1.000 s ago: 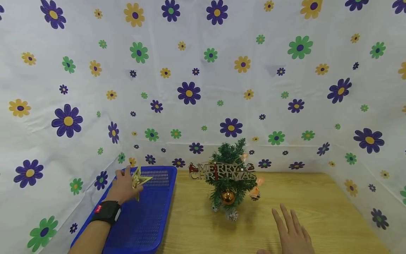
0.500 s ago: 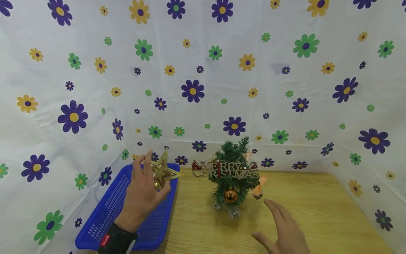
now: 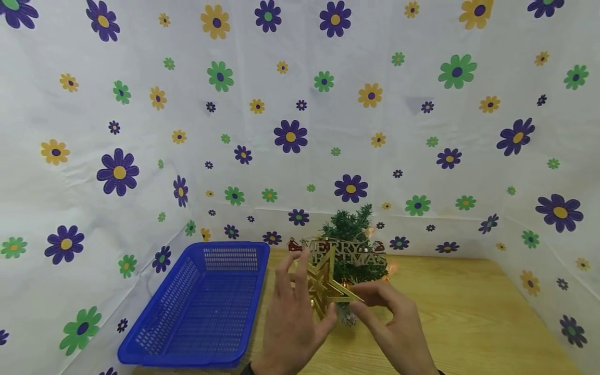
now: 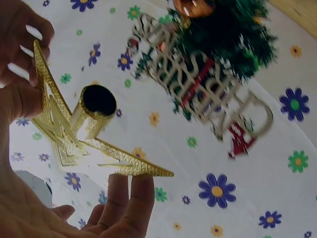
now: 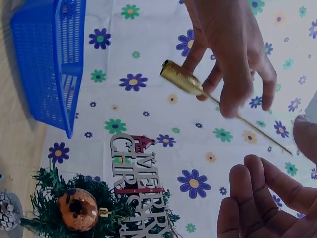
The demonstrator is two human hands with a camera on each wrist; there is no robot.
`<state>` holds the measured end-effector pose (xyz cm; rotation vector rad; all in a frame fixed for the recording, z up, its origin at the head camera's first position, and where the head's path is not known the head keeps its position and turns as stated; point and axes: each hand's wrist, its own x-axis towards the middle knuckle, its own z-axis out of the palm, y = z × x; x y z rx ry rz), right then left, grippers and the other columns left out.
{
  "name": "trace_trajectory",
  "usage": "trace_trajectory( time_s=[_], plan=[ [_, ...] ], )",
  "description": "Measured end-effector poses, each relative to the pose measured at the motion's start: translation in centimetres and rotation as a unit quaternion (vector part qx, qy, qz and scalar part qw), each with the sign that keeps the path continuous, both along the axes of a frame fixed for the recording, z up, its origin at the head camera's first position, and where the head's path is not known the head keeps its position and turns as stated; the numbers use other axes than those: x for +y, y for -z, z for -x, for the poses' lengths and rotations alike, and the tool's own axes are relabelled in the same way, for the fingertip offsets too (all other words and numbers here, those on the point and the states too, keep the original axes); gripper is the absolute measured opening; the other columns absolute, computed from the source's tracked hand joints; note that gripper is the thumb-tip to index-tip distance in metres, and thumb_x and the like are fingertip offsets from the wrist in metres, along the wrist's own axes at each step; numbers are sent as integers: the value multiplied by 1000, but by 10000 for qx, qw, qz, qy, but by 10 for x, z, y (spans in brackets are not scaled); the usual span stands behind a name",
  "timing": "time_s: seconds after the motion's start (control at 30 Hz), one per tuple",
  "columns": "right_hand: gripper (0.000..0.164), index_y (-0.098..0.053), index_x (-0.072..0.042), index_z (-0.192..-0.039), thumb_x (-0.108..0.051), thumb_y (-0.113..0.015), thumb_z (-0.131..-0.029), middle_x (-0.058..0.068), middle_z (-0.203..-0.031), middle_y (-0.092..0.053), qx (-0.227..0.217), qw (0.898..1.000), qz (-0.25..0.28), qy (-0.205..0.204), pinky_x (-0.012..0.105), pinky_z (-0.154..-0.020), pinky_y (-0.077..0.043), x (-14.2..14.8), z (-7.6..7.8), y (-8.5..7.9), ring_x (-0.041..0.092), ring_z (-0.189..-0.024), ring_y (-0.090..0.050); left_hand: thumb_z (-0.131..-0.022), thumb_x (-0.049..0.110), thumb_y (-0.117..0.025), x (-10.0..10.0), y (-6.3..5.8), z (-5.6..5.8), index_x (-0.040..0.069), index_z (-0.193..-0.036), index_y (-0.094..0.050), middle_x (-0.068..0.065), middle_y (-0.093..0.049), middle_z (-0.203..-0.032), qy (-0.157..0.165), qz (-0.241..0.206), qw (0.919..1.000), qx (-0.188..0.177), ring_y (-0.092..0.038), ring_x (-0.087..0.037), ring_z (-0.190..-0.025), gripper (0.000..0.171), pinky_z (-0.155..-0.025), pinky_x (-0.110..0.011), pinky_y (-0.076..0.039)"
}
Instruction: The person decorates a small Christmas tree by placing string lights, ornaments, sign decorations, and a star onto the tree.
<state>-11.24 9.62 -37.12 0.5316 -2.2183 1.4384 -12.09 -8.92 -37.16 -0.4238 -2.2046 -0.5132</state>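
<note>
A gold star tree topper (image 3: pixel 320 285) is held up in front of the small Christmas tree (image 3: pixel 349 224). My left hand (image 3: pixel 291 317) grips it, thumb and fingers on its points. In the left wrist view, a hollow gold tube (image 4: pixel 88 119) juts from the star's back. My right hand (image 3: pixel 398 320) is beside the star's right point; in the right wrist view, its thumb and fingers stand apart around that tip with a visible gap. A silver "Merry Christmas" sign (image 3: pixel 372 259) hangs on the tree, partly hidden by the star and left hand.
A blue plastic basket (image 3: pixel 265 271) stands on the wooden table (image 3: pixel 469 312) at the left. An orange shiny ball (image 5: pixel 79 209) and a whitened pinecone (image 5: pixel 9 206) decorate the tree. Flower-patterned cloth (image 3: pixel 262 172) walls the table at the back and sides.
My left hand has lifted the star out of the blue basket and carried it right, in front of the tree. My right hand has moved left to the star's point.
</note>
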Motion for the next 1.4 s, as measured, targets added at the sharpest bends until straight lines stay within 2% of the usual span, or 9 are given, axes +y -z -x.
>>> trace_trajectory(
  time_s=[0.17,0.33,0.5,0.6,0.73,0.93,1.07,1.2,1.4],
  plan=[
    [4,-65,-28,-87,-24,-66,-86,-13,-78,-64,-181,9998,61,47,23,-65,-53,1,2,0,3,-69,-62,-66,42,-78,13,9,-3,10,-148,-20,-15,-26,-145,-103,87,9997,205,-51,-16,-91,105,-58,-22,-48],
    [6,-65,-27,-84,-22,-65,-87,-10,-74,-64,-3,9997,-65,251,22,-61,-51,7,6,1,5,-65,-61,-74,56,-70,7,9,-3,15,-150,-13,-13,-17,-152,-117,-3,9997,-205,-50,-23,-109,104,-73,-35,-54],
    [8,-65,-26,-84,-20,-65,-88,-12,-75,-64,239,9990,-114,372,21,-59,-50,14,8,0,3,-63,-60,-85,45,-64,-16,1,4,21,-151,-11,-7,-27,-150,521,-455,9953,-681,-41,-24,-128,88,-98,-47,-43],
    [9,-65,-25,-84,-16,-65,-87,-12,-75,-64,435,9982,-116,385,21,-58,-49,18,9,-2,2,-63,-59,-88,30,-65,-32,-5,11,24,-147,-24,-2,-47,-136,1263,-828,9850,-830,-49,-19,-122,72,-95,-39,-47],
    [13,-65,-25,-84,-13,-66,-86,-11,-76,-65,579,9973,-166,412,21,-59,-49,22,10,-4,3,-63,-60,-90,25,-62,-47,-7,19,29,-135,-43,4,-60,-118,2090,-1433,9574,-1386,-61,-12,-103,49,-81,-28,-54],
    [14,-65,-27,-84,-14,-66,-86,-13,-78,-65,580,9971,-296,384,21,-61,-51,24,10,-6,2,-65,-61,-91,20,-59,-51,-12,16,16,-112,-62,0,-67,-101,2537,-2095,9208,-2093,-65,-12,-88,21,-72,-27,-56],
    [14,-64,-28,-84,-14,-66,-86,-13,-78,-65,556,9972,-355,349,21,-61,-51,24,9,-6,2,-65,-61,-92,13,-58,-47,-24,5,8,-100,-64,-6,-68,-91,2665,-2245,9115,-2187,-67,-17,-81,11,-70,-29,-56],
    [13,-64,-28,-83,-15,-66,-86,-13,-77,-65,522,9971,-407,368,21,-61,-51,25,9,-5,2,-65,-61,-93,13,-57,-45,-31,-2,7,-97,-64,-7,-67,-87,2702,-2208,9115,-2177,-66,-19,-79,10,-69,-28,-56],
    [13,-65,-28,-83,-16,-66,-86,-14,-77,-64,512,9966,-486,413,21,-61,-51,26,11,-3,2,-65,-61,-93,17,-57,-45,-17,3,12,-97,-64,-3,-68,-88,2643,-2235,9146,-2090,-66,-15,-80,9,-69,-27,-56]
  ],
)
